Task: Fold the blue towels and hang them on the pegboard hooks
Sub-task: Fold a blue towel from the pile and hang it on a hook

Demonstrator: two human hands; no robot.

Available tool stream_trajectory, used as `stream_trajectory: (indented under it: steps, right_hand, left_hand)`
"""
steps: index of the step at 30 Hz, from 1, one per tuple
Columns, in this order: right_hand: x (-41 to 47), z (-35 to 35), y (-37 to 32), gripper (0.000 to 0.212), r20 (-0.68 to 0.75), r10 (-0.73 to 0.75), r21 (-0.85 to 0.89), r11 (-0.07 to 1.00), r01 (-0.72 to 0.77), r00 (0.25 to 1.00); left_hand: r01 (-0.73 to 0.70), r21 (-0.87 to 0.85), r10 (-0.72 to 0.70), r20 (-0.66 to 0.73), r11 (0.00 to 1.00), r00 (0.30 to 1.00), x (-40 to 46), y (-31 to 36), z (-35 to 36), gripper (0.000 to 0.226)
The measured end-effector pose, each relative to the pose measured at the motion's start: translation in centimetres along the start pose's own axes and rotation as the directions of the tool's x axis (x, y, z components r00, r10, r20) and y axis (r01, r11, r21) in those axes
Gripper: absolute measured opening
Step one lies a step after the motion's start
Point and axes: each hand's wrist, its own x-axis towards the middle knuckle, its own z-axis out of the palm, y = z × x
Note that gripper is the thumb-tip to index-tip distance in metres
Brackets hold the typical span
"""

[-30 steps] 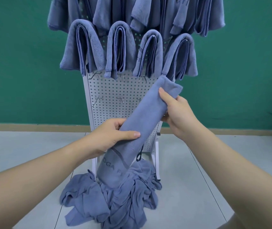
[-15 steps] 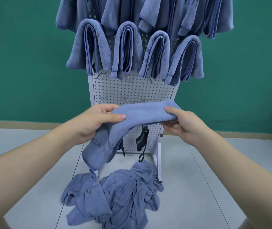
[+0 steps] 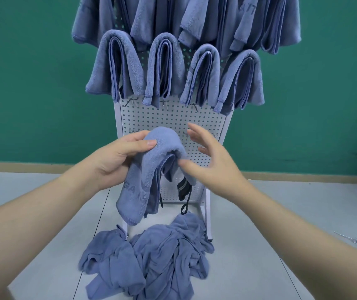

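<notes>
Green wall (image 3: 32, 83) behind pegboard (image 3: 173, 120); loose towels (image 3: 151, 258) heaped at its foot.

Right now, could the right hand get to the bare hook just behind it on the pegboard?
Probably yes: the right hand is open and holds nothing, and the bare hook shows just past its fingers, unobstructed.

Only partial lettering can be made out: "GA" woven tone-on-tone into the folded blue towel (image 3: 137, 191); the rest is hidden by folds.
</notes>
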Motion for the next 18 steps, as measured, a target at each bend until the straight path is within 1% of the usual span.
stream_trajectory:
  steps: [2, 4, 6, 8, 10, 13, 16, 17, 18]
  right_hand:
    - [-0.3, 1.1, -0.4, 0.086, 0.016, -0.015, -0.015, 1.000, 0.016, 1.000]
    - [-0.3, 2.0, -0.6, 0.086, 0.005, -0.036, -0.019, 0.999, 0.036, 0.999]
    - [-0.1, 2.8, -0.7, 0.083, -0.047, -0.037, -0.015, 0.999, 0.037, 0.998]
    - [0.2, 3.3, -0.7, 0.083, -0.102, -0.033, 0.003, 0.999, 0.034, 0.994]
    - [0.4, 3.6, -0.8, 0.083, -0.143, -0.055, -0.006, 0.998, 0.055, 0.988]
    - [0.6, 3.6, -1.0, 0.079, -0.204, -0.074, 0.009, 0.997, 0.078, 0.976]
    - [0.8, 3.8, -1.1, 0.069, -0.267, -0.096, -0.026, 0.995, 0.093, 0.959]
    - [0.9, 4.0, -1.2, 0.067, -0.278, -0.093, -0.033, 0.996, 0.088, 0.956]
    - [0.9, 4.1, -1.2, 0.065, -0.288, -0.073, -0.029, 0.997, 0.068, 0.955]
  left_hand:
    - [0.009, -0.006, -0.009, 0.030, 1.000, 0.999, 0.0, -0.1, 0.3, 0.085]
    - [0.013, 0.006, -0.013, 0.051, 1.000, 0.999, 0.0, -0.2, 0.6, 0.088]
    - [0.020, 0.027, -0.021, 0.058, 0.999, 0.998, 0.1, -0.2, 0.8, 0.089]
    - [0.024, 0.044, -0.026, 0.059, 0.999, 0.998, 0.1, -0.4, 0.8, 0.080]
    - [0.025, 0.060, -0.027, 0.041, 0.998, 0.999, 0.1, -0.4, 0.9, 0.067]
    - [0.003, 0.075, -0.001, -0.027, 0.997, 1.000, 0.1, 0.0, 0.8, 0.050]
    - [-0.018, 0.173, 0.033, -0.087, 0.985, 0.996, 0.1, 0.2, 0.3, 0.044]
    - [-0.025, 0.232, 0.052, -0.113, 0.973, 0.992, 0.1, 0.1, 0.2, 0.042]
    - [-0.044, 0.325, 0.096, -0.146, 0.945, 0.985, 0.1, -0.1, 0.2, 0.038]
